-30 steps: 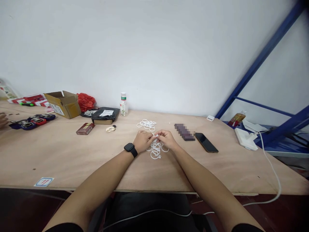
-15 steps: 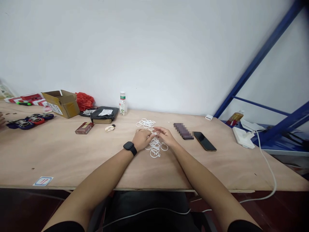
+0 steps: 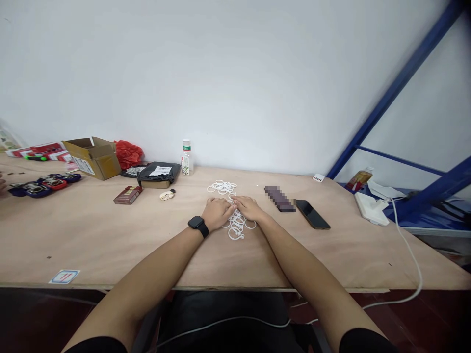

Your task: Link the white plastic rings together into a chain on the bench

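Observation:
My left hand [image 3: 217, 212], with a black watch [image 3: 198, 225] on its wrist, is closed, fingertips pinched at a white plastic ring [image 3: 231, 195]. From the other side my right hand [image 3: 248, 208] meets it, its fingers curled over the same spot; the grip is partly hidden. Just below the fingers lies a loose pile of white plastic rings [image 3: 236, 230], several of them overlapping and some with a small tab. Beyond my hands a second cluster of white rings [image 3: 222, 186] rests on the table.
To the right lie a phone [image 3: 312, 214] and a blurred dark flat item [image 3: 279, 200]. On the left are a cigarette pack [image 3: 127, 195], a coiled cream strap [image 3: 167, 195], a black-wrapped parcel [image 3: 160, 171], an open carton [image 3: 95, 159] and a bottle [image 3: 186, 159].
My right hand has lowered and moved slightly left, its raised fingers now folded down against my left fingertips. My left hand has barely moved.

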{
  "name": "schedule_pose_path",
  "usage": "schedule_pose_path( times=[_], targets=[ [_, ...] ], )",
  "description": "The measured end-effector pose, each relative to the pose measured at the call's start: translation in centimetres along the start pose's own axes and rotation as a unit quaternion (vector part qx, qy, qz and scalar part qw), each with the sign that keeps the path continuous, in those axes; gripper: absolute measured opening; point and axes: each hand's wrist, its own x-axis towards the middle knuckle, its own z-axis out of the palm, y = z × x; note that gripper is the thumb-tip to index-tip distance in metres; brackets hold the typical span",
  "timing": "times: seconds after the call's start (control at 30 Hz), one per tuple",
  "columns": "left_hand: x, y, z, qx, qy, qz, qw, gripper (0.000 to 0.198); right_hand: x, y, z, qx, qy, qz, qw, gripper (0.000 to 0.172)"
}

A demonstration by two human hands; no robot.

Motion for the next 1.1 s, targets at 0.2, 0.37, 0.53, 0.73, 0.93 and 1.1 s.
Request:
schedule_pose_path(
  times=[0.2,0.37,0.53,0.73,0.93,1.1],
  targets=[
    [0.0,-0.5,0.2,0.007,0.019,-0.053,0.998,0.047,-1.2,0.3,-1.0,-0.011,0.032,0.025,0.999,0.038],
    [-0.1,-0.6,0.3,0.002,0.018,-0.062,0.998,0.044,-1.7,-0.2,-1.6,-0.043,0.047,0.013,0.998,0.030],
    [0.1,-0.6,0.2,-0.061,0.041,-0.066,0.995,0.042,-2.0,-2.2,-2.5,0.017,0.105,-0.070,0.992,0.027],
    [0.2,-1.1,0.2,-0.160,0.073,-0.054,0.983,0.039,-2.7,-4.3,-2.0,0.108,0.140,-0.171,0.969,0.026],
    [0.2,-0.8,0.2,-0.140,0.077,-0.004,0.987,0.029,-2.8,-4.6,-1.6,0.181,0.235,-0.093,0.951,0.027],
    [0.2,-0.7,0.3,-0.130,0.073,0.022,0.989,0.028,-2.8,-4.4,-1.8,0.202,0.191,-0.074,0.958,0.023]
  ],
)
